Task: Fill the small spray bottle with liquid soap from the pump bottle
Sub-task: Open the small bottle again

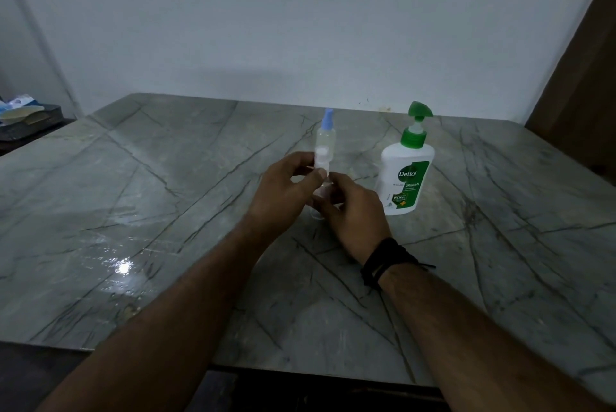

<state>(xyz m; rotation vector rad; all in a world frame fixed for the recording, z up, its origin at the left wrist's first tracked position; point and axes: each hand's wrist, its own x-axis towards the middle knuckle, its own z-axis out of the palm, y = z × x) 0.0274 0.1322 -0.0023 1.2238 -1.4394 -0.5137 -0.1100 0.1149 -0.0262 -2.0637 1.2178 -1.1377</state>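
We hold the small spray bottle (322,158) upright above the table (166,195), left hand (283,191) pinching its middle, right hand (353,211) gripping its base, steadying it for opening. The pump bottle (403,175) stands just right, within reach.

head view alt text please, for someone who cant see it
Both hands, left hand and right hand, hold a small clear bottle over a grey marble table. A blue-capped spray bottle and a green-pump Dettol soap bottle stand behind.
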